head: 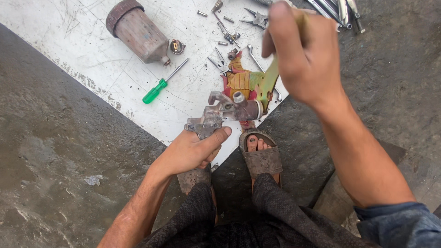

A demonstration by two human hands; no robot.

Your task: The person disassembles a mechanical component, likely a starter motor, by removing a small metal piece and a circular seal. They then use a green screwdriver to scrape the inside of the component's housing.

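My left hand [195,149] grips the handle of a worn metal spray gun body [229,110], held just above the edge of a white board [92,59]. Raised over the gun's front end, my right hand [303,55] is closed on a strip of yellow-green rag [268,82] that hangs down to the nozzle. A crumpled red and yellow cloth [241,80] lies on the board right behind the gun.
On the board lie a rusty paint cup [138,32], a green-handled screwdriver [158,87], a small round cap [177,46], pliers [258,19], a wrench [257,62] and several small screws. More tools [335,11] sit top right. My sandalled foot [261,154] rests on wet concrete.
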